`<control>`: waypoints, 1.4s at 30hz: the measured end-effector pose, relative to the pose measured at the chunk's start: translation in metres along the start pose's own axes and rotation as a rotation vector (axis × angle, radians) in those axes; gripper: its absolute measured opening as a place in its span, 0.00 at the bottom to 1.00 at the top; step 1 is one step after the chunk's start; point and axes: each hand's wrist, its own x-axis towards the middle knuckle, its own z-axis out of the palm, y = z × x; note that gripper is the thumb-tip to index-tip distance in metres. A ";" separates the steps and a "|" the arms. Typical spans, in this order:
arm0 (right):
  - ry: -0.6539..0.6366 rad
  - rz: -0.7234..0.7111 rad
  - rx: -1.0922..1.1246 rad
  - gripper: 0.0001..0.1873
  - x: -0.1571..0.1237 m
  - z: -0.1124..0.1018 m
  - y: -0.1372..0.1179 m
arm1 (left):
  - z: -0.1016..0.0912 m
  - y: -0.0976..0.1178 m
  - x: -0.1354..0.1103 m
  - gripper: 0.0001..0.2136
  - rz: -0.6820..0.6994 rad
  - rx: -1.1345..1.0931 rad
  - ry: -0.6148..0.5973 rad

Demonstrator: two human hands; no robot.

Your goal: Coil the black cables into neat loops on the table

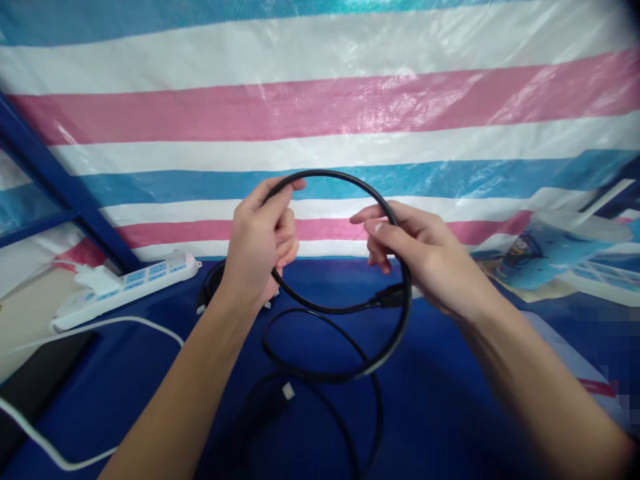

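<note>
Both hands are up over the blue table [150, 380], with a black cable [327, 174] held in a round loop between them. The left hand [256, 237] pinches the loop's left side between thumb and forefinger, its other fingers curled in; its back hides part of the cable there. The right hand [425, 250] has the right side of the loop at thumb and forefinger, the rest loosely bent, though I can't make out how firm that hold is. A black connector [391, 297] sits just below the right hand, its far end hidden behind the loop.

Lower down, thinner black cord [379, 407] curves over the table and runs out of sight on the near side; whether it belongs to the same cable I can't tell. A pale plug tip [289, 391] shows nearby, its body lost in shadow. Behind the left wrist, a dark coil [211, 285] is mostly covered.

Far left lies a white power strip [157, 272]; nearer, a black flat object [55, 363] is cut off. At right, a blue cup [555, 247] is smeared by blur, its printed figure barely readable.
</note>
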 end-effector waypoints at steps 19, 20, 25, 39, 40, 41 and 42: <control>0.282 0.107 0.536 0.07 -0.002 0.019 -0.006 | 0.004 0.005 -0.006 0.05 0.025 0.108 -0.084; 0.270 0.072 0.474 0.08 -0.003 0.014 -0.007 | 0.000 0.009 -0.006 0.06 -0.040 0.172 -0.178; -0.068 0.007 -0.037 0.26 -0.014 0.005 -0.008 | -0.012 0.027 -0.008 0.05 -0.108 0.422 -0.291; -0.027 0.064 -0.338 0.34 -0.025 0.017 -0.018 | 0.006 0.012 -0.022 0.07 0.052 0.633 -0.742; -0.032 0.051 -0.311 0.34 -0.024 0.017 -0.018 | 0.006 0.014 -0.021 0.07 0.094 0.655 -0.711; -0.036 0.040 -0.280 0.33 -0.023 0.016 -0.018 | 0.006 0.015 -0.021 0.07 0.149 0.689 -0.663; -0.043 0.032 -0.247 0.31 -0.022 0.014 -0.017 | 0.006 0.017 -0.020 0.08 0.204 0.728 -0.601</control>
